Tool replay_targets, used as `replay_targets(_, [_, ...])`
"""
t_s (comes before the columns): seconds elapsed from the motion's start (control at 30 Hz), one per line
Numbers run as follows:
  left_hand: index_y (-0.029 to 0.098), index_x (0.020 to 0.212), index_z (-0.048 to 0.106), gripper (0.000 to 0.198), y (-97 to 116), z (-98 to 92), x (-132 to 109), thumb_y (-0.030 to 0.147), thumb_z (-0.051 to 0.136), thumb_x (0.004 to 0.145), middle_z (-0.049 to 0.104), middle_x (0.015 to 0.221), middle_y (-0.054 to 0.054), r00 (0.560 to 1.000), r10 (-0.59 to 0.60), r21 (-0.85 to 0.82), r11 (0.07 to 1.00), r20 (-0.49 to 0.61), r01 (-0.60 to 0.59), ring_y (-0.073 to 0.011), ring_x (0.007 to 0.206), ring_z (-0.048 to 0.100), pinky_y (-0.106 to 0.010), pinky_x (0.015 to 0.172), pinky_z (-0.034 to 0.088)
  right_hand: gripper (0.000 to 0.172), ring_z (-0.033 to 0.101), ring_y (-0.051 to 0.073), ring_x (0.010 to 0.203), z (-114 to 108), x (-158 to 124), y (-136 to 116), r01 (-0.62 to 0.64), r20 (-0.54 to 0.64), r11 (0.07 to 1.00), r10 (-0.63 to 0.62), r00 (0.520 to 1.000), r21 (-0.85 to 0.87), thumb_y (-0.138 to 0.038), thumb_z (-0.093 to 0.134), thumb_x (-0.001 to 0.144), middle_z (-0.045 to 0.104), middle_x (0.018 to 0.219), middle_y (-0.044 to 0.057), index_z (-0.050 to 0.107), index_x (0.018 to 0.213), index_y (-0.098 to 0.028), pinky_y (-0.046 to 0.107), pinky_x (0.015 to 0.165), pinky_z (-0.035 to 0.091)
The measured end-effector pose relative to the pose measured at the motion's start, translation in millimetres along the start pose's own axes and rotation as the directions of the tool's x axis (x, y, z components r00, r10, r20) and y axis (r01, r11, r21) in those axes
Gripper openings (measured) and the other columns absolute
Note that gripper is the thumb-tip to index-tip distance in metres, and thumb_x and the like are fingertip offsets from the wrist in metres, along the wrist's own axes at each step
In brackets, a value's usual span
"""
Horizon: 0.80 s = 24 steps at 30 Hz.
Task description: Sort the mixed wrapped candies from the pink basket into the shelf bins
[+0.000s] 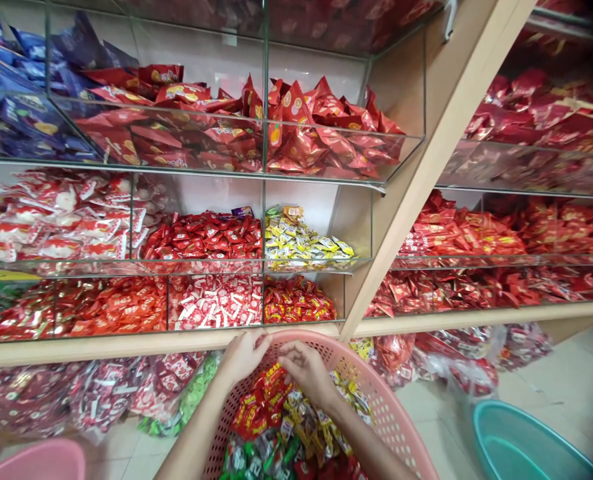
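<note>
**Both hands in the candy basket**

Nearest the lens, a pink basket [391, 413] of perforated plastic, heaped with wrapped sweets and entered from below by two bare forearms. Left hand [243, 357] at the basket's far rim, fingers curled over the edge and gripping it. Right hand [309, 373] just inside that same rim, fingers bent, tips down on the red-and-yellow candy packets [256, 410]; pinching a packet or merely touching, impossible to tell. Fingertips of the two hands almost meeting. Red-and-yellow candy packets piled in the far half of the basket, under both hands. Yellow packets [296, 417] beside them, toward the basket's right wall. Green packets [241, 460] in the basket's near part.

Just beyond the basket's far rim, a wooden shelf edge [126, 347] carrying rows of glass bins. Straight above the basket, a bin of red-and-yellow sweets [296, 300]. Above and slightly left of the basket, white-and-red sweets [216, 300]. Higher up, yellow sweets [301, 243]. Far up and left of the basket, blue packets [16, 100]. Rising from behind the basket's far rim and slanting right, a wooden upright [426, 167].

Right of the basket, on the tiled floor, a teal basin [521, 440]. Left of the basket, low at the frame edge, a pink tub [36, 463]. Between tub and basket, under the shelf, clear bags of sweets [101, 393].
</note>
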<state>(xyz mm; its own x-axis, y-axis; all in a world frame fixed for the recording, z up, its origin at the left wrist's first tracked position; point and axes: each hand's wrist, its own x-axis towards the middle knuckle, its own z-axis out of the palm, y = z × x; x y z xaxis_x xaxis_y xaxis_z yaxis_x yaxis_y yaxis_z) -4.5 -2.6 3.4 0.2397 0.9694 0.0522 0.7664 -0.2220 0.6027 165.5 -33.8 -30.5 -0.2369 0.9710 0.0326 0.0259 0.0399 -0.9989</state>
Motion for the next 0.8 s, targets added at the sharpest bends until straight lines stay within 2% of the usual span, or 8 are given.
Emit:
replay_targets(0.1, [0.023, 0.094, 0.066, 0.034, 0.6, 0.0, -0.3, 0.043, 0.039, 0.088, 0.069, 0.086, -0.003, 1.000, 0.007, -0.003, 1.000, -0.003, -0.007, -0.0164, 0.081, 0.062, -0.022, 0.074, 0.039, 0.021, 0.053, 0.010, 0.049, 7.3, -5.1, 10.7, 0.003, 0.093, 0.998, 0.003, 0.996, -0.067, -0.040, 0.059, 0.077, 0.052, 0.060, -0.005, 0.058, 0.081, -0.019, 0.020, 0.047, 0.040])
replay_targets(0.2, [0.023, 0.094, 0.066, 0.035, 0.8, 0.2, -0.3, 0.044, 0.038, 0.089, 0.070, 0.088, -0.003, 1.000, 0.019, -0.004, 1.000, -0.012, -0.019, -0.0166, 0.082, 0.062, -0.022, 0.074, 0.039, 0.014, 0.052, 0.010, 0.052, 15.8, -9.5, 20.9, 0.006, 0.136, 0.989, 0.015, 0.991, -0.149, -0.032, 0.059, 0.076, 0.052, 0.057, -0.005, 0.058, 0.074, -0.019, 0.020, 0.050, 0.040])
replay_targets(0.33, [0.023, 0.097, 0.067, 0.036, 2.6, -0.4, -0.3, 0.045, 0.040, 0.088, 0.070, 0.090, -0.004, 1.000, -0.021, 0.009, 1.000, 0.000, 0.021, -0.0180, 0.087, 0.062, -0.023, 0.077, 0.040, 0.008, 0.053, 0.010, 0.048, 29.2, -15.8, 34.9, -0.035, 0.193, 0.979, 0.074, 0.978, -0.199, -0.024, 0.055, 0.077, 0.052, 0.054, -0.006, 0.056, 0.071, -0.018, 0.019, 0.049, 0.039])
replay_targets(0.43, [0.023, 0.098, 0.066, 0.036, 4.1, -1.0, -0.6, 0.045, 0.039, 0.088, 0.070, 0.090, -0.004, 1.000, -0.025, 0.013, 1.000, 0.003, 0.025, -0.0184, 0.087, 0.062, -0.023, 0.078, 0.040, 0.007, 0.050, 0.009, 0.050, 35.6, -20.0, 42.2, 0.020, 0.212, 0.963, 0.039, 0.977, -0.270, -0.017, 0.052, 0.077, 0.053, 0.056, -0.005, 0.056, 0.071, -0.019, 0.018, 0.049, 0.037])
replay_targets(0.63, [0.023, 0.098, 0.067, 0.036, 4.4, -1.2, -1.3, 0.045, 0.040, 0.087, 0.070, 0.090, -0.005, 0.999, -0.033, 0.008, 0.999, 0.002, 0.033, -0.0189, 0.088, 0.062, -0.024, 0.079, 0.039, 0.013, 0.051, 0.009, 0.058, 35.0, -24.4, 36.6, 0.161, 0.198, 0.833, -0.063, 0.978, -0.530, -0.014, 0.048, 0.080, 0.057, 0.063, -0.005, 0.059, 0.080, -0.021, 0.018, 0.056, 0.037])
replay_targets(0.73, [0.023, 0.099, 0.066, 0.036, 4.2, -1.3, -1.5, 0.044, 0.039, 0.088, 0.070, 0.088, -0.004, 0.999, -0.034, 0.002, 0.999, 0.007, 0.034, -0.0189, 0.088, 0.062, -0.024, 0.079, 0.039, 0.009, 0.056, 0.012, 0.068, 35.3, -27.2, 31.5, 0.206, 0.253, 0.754, -0.054, 0.966, -0.624, -0.023, 0.056, 0.080, 0.061, 0.073, -0.003, 0.060, 0.087, -0.022, 0.020, 0.064, 0.042])
replay_targets(0.8, [0.023, 0.099, 0.066, 0.036, 4.5, -1.4, -1.7, 0.044, 0.039, 0.088, 0.070, 0.087, -0.004, 1.000, -0.030, 0.002, 1.000, 0.007, 0.030, -0.0189, 0.087, 0.062, -0.024, 0.078, 0.039, 0.020, 0.058, 0.016, 0.080, 37.2, -30.2, 30.9, 0.263, 0.316, 0.669, -0.044, 0.948, -0.695, -0.032, 0.064, 0.075, 0.062, 0.085, 0.000, 0.060, 0.093, -0.023, 0.023, 0.072, 0.044])
